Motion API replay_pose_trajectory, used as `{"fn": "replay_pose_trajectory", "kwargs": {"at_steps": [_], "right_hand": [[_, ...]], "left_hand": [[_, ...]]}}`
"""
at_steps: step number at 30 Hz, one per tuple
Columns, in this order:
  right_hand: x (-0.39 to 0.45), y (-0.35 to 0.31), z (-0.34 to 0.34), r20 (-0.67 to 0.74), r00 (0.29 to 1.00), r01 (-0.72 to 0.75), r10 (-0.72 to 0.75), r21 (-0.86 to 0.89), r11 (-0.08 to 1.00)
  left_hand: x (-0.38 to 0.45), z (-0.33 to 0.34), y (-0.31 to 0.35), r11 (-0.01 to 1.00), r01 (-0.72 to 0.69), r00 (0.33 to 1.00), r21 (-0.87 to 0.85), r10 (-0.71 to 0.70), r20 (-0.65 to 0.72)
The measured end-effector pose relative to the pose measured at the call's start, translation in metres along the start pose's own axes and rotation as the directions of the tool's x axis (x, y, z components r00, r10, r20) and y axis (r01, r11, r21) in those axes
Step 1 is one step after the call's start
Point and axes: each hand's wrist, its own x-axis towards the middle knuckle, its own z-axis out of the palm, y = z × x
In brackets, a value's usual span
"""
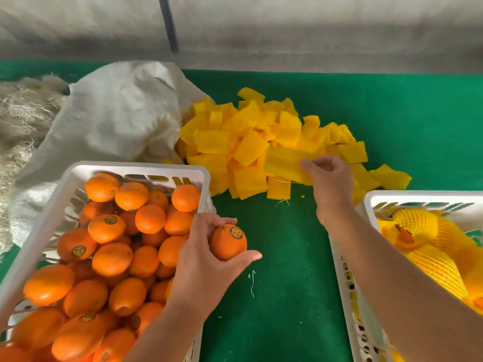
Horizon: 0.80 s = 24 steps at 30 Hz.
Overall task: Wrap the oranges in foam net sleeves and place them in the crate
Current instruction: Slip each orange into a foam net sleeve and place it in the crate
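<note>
My left hand (206,259) holds one stickered orange (228,242) just past the right rim of a white crate (136,170) heaped with several bare oranges (112,257). My right hand (329,176) pinches a flat yellow foam net sleeve (283,163) at the near edge of a pile of sleeves (251,142) on the green table. At the right stands a second white crate (418,195) holding oranges wrapped in yellow net (428,246).
A crumpled white sack (122,113) lies behind the left crate, with straw-like fibre (21,118) to its left. Green felt (282,283) covers the table between the two crates. A grey wall rises behind.
</note>
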Motion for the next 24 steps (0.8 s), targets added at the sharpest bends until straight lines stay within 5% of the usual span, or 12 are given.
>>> {"fn": "replay_pose_trajectory", "kwargs": {"at_steps": [5, 10, 16, 21, 24], "right_hand": [[-0.101, 0.001, -0.046, 0.152, 0.982, -0.126, 0.114, 0.072, 0.989], [-0.183, -0.022, -0.074, 0.298, 0.946, -0.160, 0.126, 0.095, 0.982], [-0.242, -0.040, -0.088, 0.291, 0.951, -0.130, 0.099, 0.089, 0.987], [-0.272, -0.043, -0.096, 0.227, 0.962, -0.194, 0.151, 0.180, 0.964], [-0.284, -0.046, -0.102, 0.354, 0.913, -0.328, 0.205, 0.336, 0.883]], "left_hand": [[-0.025, -0.015, 0.013, 1.000, -0.018, 0.999, -0.024, 0.019, 0.045], [-0.054, -0.045, 0.017, 0.946, 0.142, 0.980, -0.292, -0.093, 0.177], [-0.087, -0.078, 0.018, 0.892, 0.194, 0.915, -0.409, -0.015, 0.402], [-0.107, -0.086, 0.020, 0.861, 0.227, 0.938, -0.454, -0.069, 0.338], [-0.118, -0.089, 0.024, 0.814, 0.303, 0.931, -0.496, -0.140, 0.338]]}}
